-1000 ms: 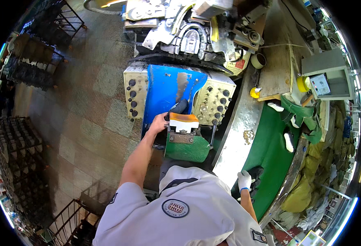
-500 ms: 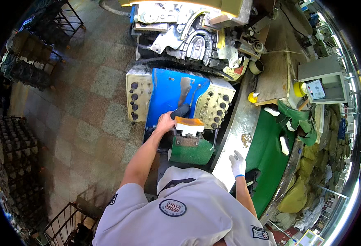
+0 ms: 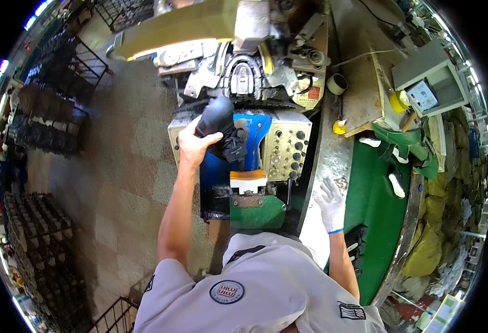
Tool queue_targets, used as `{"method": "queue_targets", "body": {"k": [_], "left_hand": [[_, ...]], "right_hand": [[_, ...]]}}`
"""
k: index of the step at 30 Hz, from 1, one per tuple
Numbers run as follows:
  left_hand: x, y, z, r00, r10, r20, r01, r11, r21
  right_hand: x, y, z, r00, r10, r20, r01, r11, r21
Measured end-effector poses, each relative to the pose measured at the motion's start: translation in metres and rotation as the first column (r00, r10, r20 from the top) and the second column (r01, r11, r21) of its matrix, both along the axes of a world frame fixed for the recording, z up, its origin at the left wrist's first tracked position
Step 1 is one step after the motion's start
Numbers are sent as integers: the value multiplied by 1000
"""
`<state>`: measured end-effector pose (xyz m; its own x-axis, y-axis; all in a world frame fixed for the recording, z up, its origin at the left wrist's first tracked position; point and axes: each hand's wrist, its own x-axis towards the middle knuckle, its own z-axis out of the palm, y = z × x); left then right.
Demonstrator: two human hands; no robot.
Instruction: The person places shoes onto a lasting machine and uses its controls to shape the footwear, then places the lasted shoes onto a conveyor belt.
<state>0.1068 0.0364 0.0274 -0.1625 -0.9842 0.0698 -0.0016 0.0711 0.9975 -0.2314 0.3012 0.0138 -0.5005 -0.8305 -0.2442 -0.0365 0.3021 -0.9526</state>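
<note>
A black lace-up shoe [image 3: 234, 145] is gripped by its heel-side end or toe, I cannot tell which, in my bare left hand [image 3: 196, 143]. Thumb and fingers close around it, and the laces face up. It hangs over the blue panel [image 3: 259, 126], just short of the machine's metal clamps [image 3: 242, 77]. Below it is a white rest with an orange top [image 3: 248, 178], fixed above a green plate [image 3: 258, 215]. My right hand [image 3: 330, 206], in a white glove, is over the metal ledge [image 3: 333, 158] with fingers spread and nothing in it.
Beige control boxes with black knobs [image 3: 289, 145] flank the blue panel. A green conveyor belt [image 3: 369, 216] runs along my right, carrying black shoes [image 3: 357, 247] and a white-soled shoe [image 3: 397, 183]. Racks [image 3: 39, 233] stand at the left beyond the tiled floor [image 3: 122, 150].
My left hand has lifted the shoe away from the orange-topped rest, up and leftward, and its laces now show. My right hand's fingers have spread wider. The whole view has shifted.
</note>
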Motion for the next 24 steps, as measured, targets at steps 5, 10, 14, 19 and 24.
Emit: {"method": "queue_targets", "body": {"k": [5,10,14,19,24], "left_hand": [[-39,13,57,933,-111,-342,125,992,21],[-125,64,64,696,-92,-712,329,922,203],[-173,76,51,752,-156,-641,439,843,310],[-247,96,1,924,-235,-303,364,786,500],[-276,119,-22,751,-633,188,562,762,322]], "right_hand": [[66,-60,105,808,261,-528,-345,936,-66],[75,-45,102,942,297,-153,-330,905,-271],[57,-16,101,991,130,19,-120,955,-273],[15,13,102,964,-84,251,115,987,-111],[-55,76,24,510,-359,781,534,844,39]]}}
